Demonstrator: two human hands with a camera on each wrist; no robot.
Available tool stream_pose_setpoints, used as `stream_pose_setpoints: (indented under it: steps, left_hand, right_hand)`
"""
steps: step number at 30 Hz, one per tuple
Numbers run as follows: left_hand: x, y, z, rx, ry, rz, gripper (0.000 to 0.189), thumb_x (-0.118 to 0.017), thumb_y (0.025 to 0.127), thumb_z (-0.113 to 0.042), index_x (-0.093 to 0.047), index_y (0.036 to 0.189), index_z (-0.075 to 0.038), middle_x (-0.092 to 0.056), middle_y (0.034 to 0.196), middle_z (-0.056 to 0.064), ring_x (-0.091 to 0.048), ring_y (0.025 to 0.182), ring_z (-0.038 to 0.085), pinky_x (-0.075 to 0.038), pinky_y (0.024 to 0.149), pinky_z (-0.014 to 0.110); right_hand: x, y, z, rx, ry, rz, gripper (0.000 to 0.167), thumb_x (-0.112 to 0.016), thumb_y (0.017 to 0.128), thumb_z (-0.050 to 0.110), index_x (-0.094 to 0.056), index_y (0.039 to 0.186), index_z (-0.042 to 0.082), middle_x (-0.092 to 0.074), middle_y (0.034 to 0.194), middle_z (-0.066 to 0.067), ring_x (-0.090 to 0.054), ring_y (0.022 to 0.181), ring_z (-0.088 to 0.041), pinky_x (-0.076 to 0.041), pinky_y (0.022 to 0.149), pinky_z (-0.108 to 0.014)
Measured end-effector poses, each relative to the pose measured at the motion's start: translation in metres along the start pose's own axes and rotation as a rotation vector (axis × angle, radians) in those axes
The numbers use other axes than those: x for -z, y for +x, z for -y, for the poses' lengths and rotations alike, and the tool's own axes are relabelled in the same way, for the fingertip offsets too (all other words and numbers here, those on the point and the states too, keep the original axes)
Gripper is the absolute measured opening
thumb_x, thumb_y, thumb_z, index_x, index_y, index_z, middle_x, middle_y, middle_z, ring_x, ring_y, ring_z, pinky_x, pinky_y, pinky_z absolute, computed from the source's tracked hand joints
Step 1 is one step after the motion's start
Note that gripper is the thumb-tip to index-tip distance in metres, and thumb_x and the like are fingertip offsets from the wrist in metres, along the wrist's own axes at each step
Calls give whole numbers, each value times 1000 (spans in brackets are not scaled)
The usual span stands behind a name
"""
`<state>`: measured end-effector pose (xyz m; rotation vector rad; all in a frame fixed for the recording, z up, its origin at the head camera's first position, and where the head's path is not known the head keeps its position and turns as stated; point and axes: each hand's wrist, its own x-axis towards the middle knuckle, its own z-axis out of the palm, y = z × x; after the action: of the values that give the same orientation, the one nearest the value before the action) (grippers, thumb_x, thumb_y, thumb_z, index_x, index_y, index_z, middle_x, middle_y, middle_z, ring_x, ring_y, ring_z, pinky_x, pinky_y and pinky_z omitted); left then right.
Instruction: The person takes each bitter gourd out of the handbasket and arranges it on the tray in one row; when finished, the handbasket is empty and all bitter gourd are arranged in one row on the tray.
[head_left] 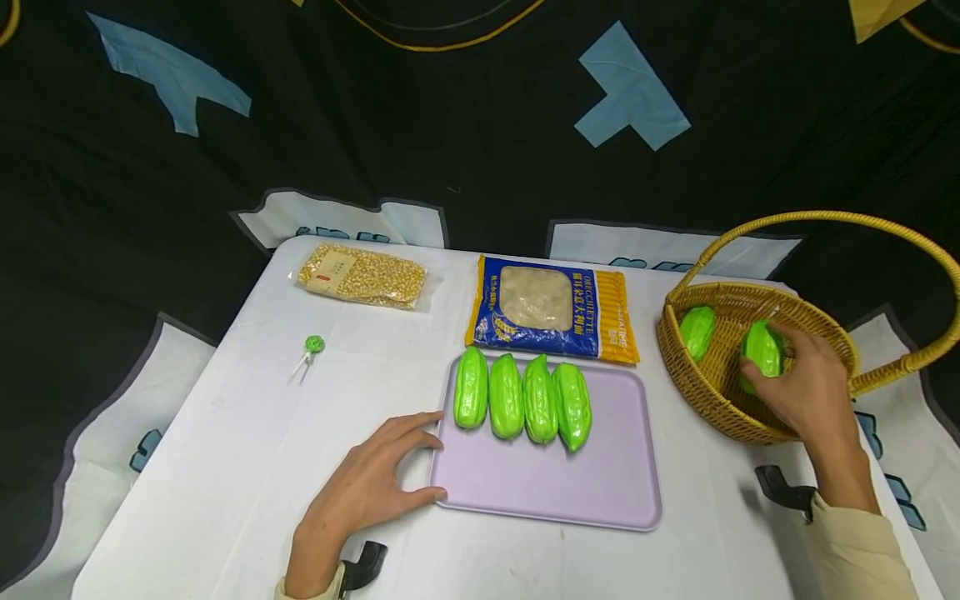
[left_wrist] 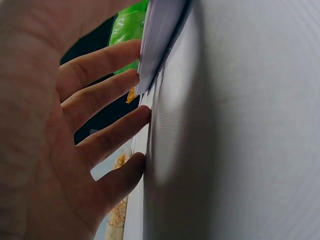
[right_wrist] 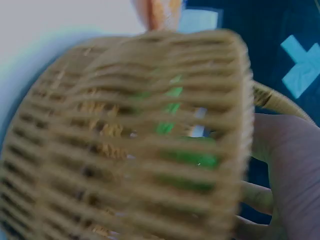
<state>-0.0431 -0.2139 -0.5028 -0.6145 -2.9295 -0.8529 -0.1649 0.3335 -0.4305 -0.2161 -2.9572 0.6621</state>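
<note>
Several glossy green ridged star fruit (head_left: 540,400) lie side by side across the upper part of a lilac tray (head_left: 555,492). My left hand (head_left: 375,475) rests at the tray's left edge, fingers spread and thumb near the lower corner; in the left wrist view its fingertips (left_wrist: 131,47) meet the tray's side. At the right stands a wicker basket (head_left: 731,417) with a tall handle. Inside it my right hand (head_left: 813,375) grips a star fruit (head_left: 763,348) between thumb and fingers. Another star fruit (head_left: 698,332) lies at the basket's left side. In the right wrist view the weave largely hides the fruit.
Behind the tray lies a blue and yellow bag of orecchiette (head_left: 551,308). A clear bag of corn kernels (head_left: 363,275) sits at the back left, with a green lollipop (head_left: 314,344) in front of it. The basket's handle (head_left: 810,217) arches above its right side.
</note>
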Motion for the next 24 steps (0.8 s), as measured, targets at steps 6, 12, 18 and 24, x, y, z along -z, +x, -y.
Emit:
stream_pose_setpoints:
  steps: [6, 12, 18, 24]
  left_hand:
    - [1, 1, 0, 10, -8, 19, 52, -95, 76, -54, -74, 117, -29, -54, 159, -13, -53, 145, 15, -59, 106, 43]
    - [1, 2, -1, 12, -8, 29, 52, -94, 77, -55, -74, 118, -29, -54, 160, -13, -52, 145, 14, -59, 106, 42]
    - [1, 2, 0, 7, -6, 23, 53, -94, 77, -55, -74, 117, -29, -54, 160, -12, -53, 145, 15, -58, 109, 43]
    - [0, 1, 0, -6, -1, 4, 53, -96, 76, -53, -74, 117, -28, -55, 159, -11, -54, 144, 17, -59, 107, 44]
  right_hand:
    - [5, -10, 14, 53, 31, -45, 77, -73, 96, 32, -44, 159, -3, -41, 155, -40, -40, 135, -65, -42, 102, -84]
    - [9, -18, 29, 97, 58, -92, 74, -77, 93, 28, -49, 156, -2, -46, 153, -38, -44, 134, -62, -44, 99, -84]
    - [9, -27, 40, 138, 100, -134, 71, -81, 91, 23, -55, 151, -2, -52, 149, -35, -48, 133, -58, -45, 103, -81]
    - [6, -37, 50, 185, 145, -156, 69, -83, 89, 20, -57, 149, -4, -55, 146, -34, -51, 130, -56, -46, 102, -80]
